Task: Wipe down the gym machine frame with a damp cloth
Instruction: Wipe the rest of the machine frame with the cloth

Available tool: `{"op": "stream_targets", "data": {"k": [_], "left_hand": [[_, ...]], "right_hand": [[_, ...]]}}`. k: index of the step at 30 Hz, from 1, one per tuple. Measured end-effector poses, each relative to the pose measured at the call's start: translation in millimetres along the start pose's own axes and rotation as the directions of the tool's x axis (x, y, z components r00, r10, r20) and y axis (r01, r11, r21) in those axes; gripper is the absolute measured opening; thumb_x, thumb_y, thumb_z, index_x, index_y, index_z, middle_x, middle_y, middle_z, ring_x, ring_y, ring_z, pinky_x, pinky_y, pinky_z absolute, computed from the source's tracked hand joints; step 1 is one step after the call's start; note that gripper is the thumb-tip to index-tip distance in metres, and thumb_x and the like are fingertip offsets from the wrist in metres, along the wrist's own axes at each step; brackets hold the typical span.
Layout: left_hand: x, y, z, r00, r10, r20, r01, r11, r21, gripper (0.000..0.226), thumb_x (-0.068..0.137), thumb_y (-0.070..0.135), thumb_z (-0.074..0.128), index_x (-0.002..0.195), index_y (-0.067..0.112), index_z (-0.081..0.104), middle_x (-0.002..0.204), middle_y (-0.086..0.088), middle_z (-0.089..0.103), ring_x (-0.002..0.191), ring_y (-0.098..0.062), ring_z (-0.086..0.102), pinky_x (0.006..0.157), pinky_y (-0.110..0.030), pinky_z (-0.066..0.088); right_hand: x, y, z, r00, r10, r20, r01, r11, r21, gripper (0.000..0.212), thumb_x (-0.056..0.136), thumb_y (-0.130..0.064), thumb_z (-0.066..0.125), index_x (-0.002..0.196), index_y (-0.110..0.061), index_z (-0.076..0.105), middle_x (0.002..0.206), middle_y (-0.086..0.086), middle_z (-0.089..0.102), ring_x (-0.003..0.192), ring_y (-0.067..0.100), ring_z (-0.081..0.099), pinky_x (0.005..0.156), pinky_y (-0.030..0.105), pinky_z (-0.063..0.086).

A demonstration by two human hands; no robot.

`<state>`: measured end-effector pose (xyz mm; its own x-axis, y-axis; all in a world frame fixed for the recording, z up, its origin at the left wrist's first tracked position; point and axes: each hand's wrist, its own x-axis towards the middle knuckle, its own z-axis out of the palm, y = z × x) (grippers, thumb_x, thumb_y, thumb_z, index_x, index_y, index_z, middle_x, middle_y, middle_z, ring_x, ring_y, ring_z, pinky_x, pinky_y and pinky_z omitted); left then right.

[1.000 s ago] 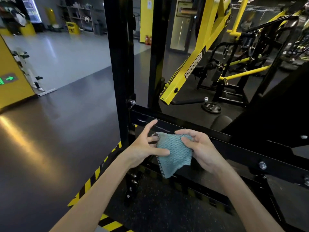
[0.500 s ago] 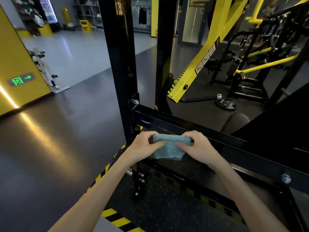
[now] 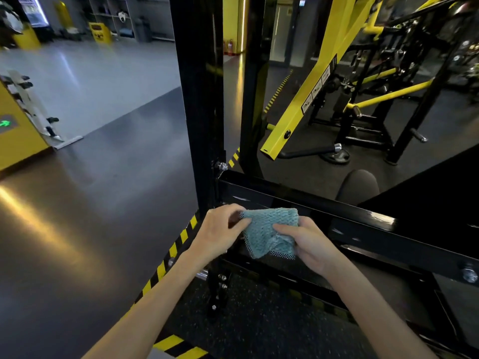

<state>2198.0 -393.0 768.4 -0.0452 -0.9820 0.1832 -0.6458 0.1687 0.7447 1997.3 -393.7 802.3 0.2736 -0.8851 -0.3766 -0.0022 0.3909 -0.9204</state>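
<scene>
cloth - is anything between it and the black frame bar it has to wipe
Nothing visible. The left hand and right hand hold the cloth directly in front of the black bar, with no other thing between them.

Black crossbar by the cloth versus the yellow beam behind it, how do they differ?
The crossbar is glossy black; the beam is yellow. The crossbar runs nearly level across the frame; the beam leans steeply upward. The beam carries white stickers; the crossbar shows none. The cloth is held in front of the crossbar, while the beam stands farther back. Both are straight, square-edged metal bars.
</scene>
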Motion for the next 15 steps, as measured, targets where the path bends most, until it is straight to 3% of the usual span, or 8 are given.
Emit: {"op": "stream_targets", "data": {"k": [2,4,7,8,9,11,12,15], "left_hand": [[3.3,-13.2,-10.7,0.982,0.173,-0.070,-0.157,0.968,0.196,0.026,0.097,0.021,0.061,0.122,0.015,0.064,0.122,0.004,0.060,0.117,-0.010,0.053,0.106,-0.032,0.043],[9.5,-29.0,-21.3,0.916,0.369,-0.155,-0.290,0.880,0.376,0.038,0.093,0.006,0.059,0.131,0.006,0.059,0.136,-0.005,0.053,0.130,-0.017,0.044,0.114,-0.036,0.037],[22.7,-51.6,-33.2,0.880,0.460,-0.117,-0.324,0.763,0.560,0.063,0.091,0.004,0.055,0.150,0.001,0.034,0.158,-0.013,0.031,0.147,-0.027,0.026,0.121,-0.041,0.021],[26.6,-57.3,-34.9,0.888,0.455,-0.070,-0.323,0.724,0.609,0.071,0.092,0.008,0.053,0.155,0.001,0.020,0.163,-0.014,0.020,0.151,-0.028,0.018,0.122,-0.041,0.016],[30.5,-62.5,-34.2,0.895,0.445,-0.034,-0.321,0.693,0.645,0.076,0.094,0.012,0.050,0.156,0.003,0.007,0.165,-0.013,0.010,0.153,-0.028,0.010,0.122,-0.041,0.012],[38.1,-72.9,-30.4,0.907,0.421,-0.006,-0.314,0.687,0.655,0.084,0.095,0.017,0.050,0.156,0.006,-0.007,0.165,-0.012,-0.002,0.153,-0.026,0.000,0.123,-0.039,0.009],[42.3,-77.4,-27.9,0.909,0.416,-0.011,-0.313,0.702,0.640,0.087,0.094,0.016,0.051,0.156,0.007,-0.009,0.165,-0.011,-0.003,0.153,-0.025,-0.001,0.123,-0.039,0.011],[52.6,-88.3,-18.5,0.894,0.443,-0.063,-0.321,0.734,0.599,0.085,0.091,0.013,0.052,0.156,0.008,-0.003,0.165,-0.011,0.002,0.153,-0.023,0.000,0.123,-0.039,0.016]], "right_hand": [[0.8,-8.6,10.2,0.984,-0.086,-0.156,0.073,0.993,-0.090,0.017,0.096,-0.003,0.058,0.110,-0.004,0.066,0.103,0.010,0.075,0.093,0.022,0.073,0.083,0.039,0.058],[0.1,-17.8,21.3,0.918,-0.262,-0.297,0.196,0.952,-0.235,0.012,0.096,-0.005,0.058,0.102,-0.010,0.068,0.099,0.005,0.075,0.090,0.019,0.072,0.081,0.034,0.059],[4.0,-29.6,43.8,0.662,-0.639,-0.392,0.292,0.701,-0.650,0.020,0.095,-0.007,0.058,0.114,-0.010,0.066,0.096,-0.006,0.069,0.083,0.007,0.065,0.075,0.009,0.049],[9.4,-29.6,52.0,0.563,-0.746,-0.355,0.283,0.578,-0.766,0.030,0.093,-0.002,0.058,0.123,-0.007,0.063,0.100,-0.002,0.068,0.083,0.009,0.064,0.074,0.008,0.046],[18.1,-27.3,59.3,0.488,-0.828,-0.277,0.270,0.445,-0.854,0.041,0.089,0.005,0.060,0.130,-0.002,0.059,0.107,0.007,0.069,0.089,0.018,0.066,0.080,0.016,0.050],[46.7,-6.8,71.8,0.433,-0.899,-0.062,0.215,0.169,-0.962,0.055,0.078,0.014,0.065,0.131,0.008,0.054,0.126,0.023,0.062,0.114,0.037,0.062,0.100,0.042,0.049],[63.5,8.0,76.2,0.431,-0.901,0.044,0.189,0.043,-0.981,0.055,0.077,0.013,0.066,0.131,0.009,0.054,0.133,0.026,0.057,0.123,0.039,0.056,0.107,0.048,0.041],[105.1,49.1,82.9,0.518,-0.806,0.288,0.138,-0.253,-0.957,0.053,0.084,0.004,0.052,0.136,0.005,0.049,0.145,0.023,0.046,0.140,0.034,0.037,0.118,0.047,0.026]]}}
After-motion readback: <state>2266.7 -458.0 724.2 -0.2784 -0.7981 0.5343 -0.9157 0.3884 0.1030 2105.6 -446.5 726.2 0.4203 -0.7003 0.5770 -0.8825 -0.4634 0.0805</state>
